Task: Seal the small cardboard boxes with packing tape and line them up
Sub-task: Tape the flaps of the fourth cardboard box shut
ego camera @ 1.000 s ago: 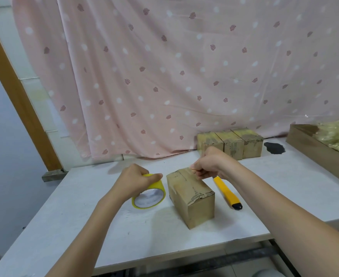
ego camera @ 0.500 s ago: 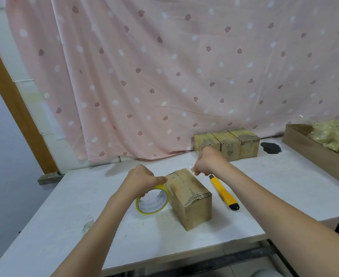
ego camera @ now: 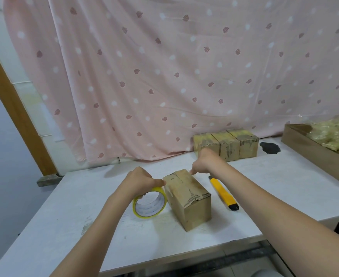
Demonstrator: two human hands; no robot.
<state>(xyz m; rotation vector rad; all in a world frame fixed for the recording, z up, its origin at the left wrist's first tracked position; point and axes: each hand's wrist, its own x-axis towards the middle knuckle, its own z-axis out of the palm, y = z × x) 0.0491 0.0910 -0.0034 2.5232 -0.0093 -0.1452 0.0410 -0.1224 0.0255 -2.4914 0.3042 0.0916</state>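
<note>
The left hand (ego camera: 139, 179) grips the tape roll (ego camera: 150, 204) beside the box (ego camera: 187, 198), while the right hand (ego camera: 203, 161) pinches the tape end at its far edge, probably to stretch tape across.

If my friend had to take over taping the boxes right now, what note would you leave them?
Left hand: grips the yellow tape roll, held up against the left side of the box.
Right hand: fingertips press on the far top edge of the box, probably pinning the tape end; the tape itself is too clear to see.
Three boxes stand side by side at the back of the table.
The yellow knife lies to the right of the box.
Left to do: finish taping this box, cut the tape, then put it in the row.
</note>
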